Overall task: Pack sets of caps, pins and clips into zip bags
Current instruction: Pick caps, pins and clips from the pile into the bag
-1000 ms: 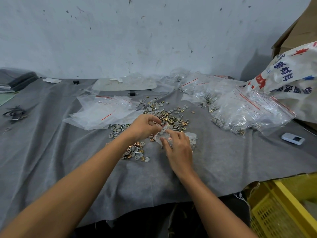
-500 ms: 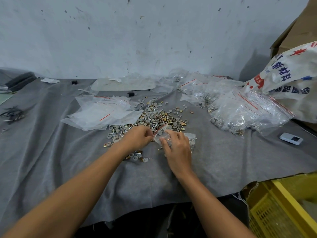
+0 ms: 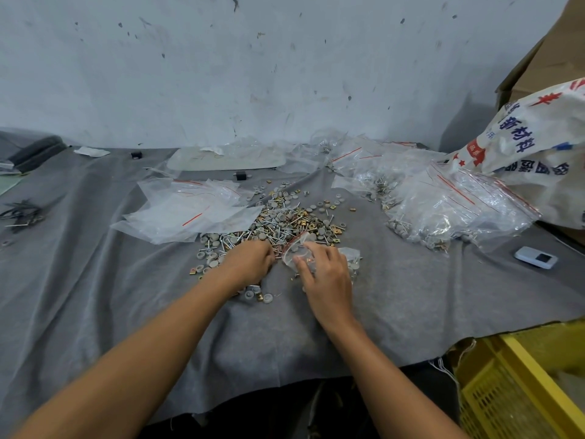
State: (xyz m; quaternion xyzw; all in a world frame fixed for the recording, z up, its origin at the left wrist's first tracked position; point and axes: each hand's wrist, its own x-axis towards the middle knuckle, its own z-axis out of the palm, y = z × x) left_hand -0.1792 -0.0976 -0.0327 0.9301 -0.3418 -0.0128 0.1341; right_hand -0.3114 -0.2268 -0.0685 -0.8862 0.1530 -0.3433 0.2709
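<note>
Pile [image 3: 285,223]: caps, pins and clips lay loose mid table [image 3: 95,280], within easy reach of both hands.
Zip bag [image 3: 296,250]: small one at the pile's near edge, mouth facing left, probably for loading.
Right hand [image 3: 327,274]: fingers pinched the bag to keep it open.
Left hand [image 3: 250,261]: fingers curled down into the parts; couldn't tell if they'd grabbed any.

Pale, scuffed and speckled wall [image 3: 221,74] rising behind a bench [image 3: 95,312] draped in grey cloth. Far right: brown cardboard box [image 3: 550,61]. Lower right, beside the bench's near edge: yellow slatted plastic crate [image 3: 512,397]. Lighting soft, even.
</note>
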